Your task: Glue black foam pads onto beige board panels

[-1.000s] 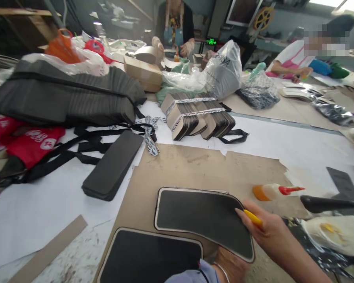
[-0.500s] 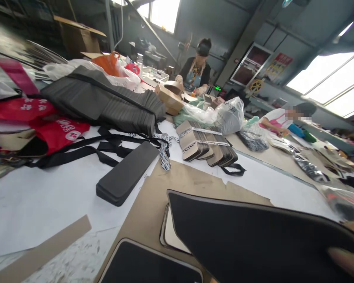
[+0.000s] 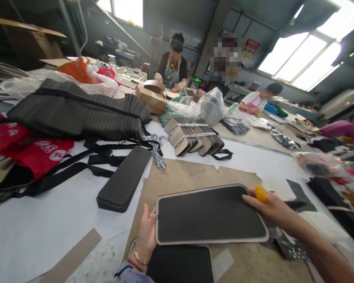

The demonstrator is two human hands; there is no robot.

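One black panel (image 3: 206, 216) | right fingers (image 3: 251, 201) pinch it | left fingers (image 3: 145, 211) spread alongside | white-lettered red fabric (image 3: 39, 157)

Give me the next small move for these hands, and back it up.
I'd probably have the left hand bring its thumb onto the near edge of the black panel. The right hand already pinches the other end, thumb on top, while the left thumb points up, off the panel's face.
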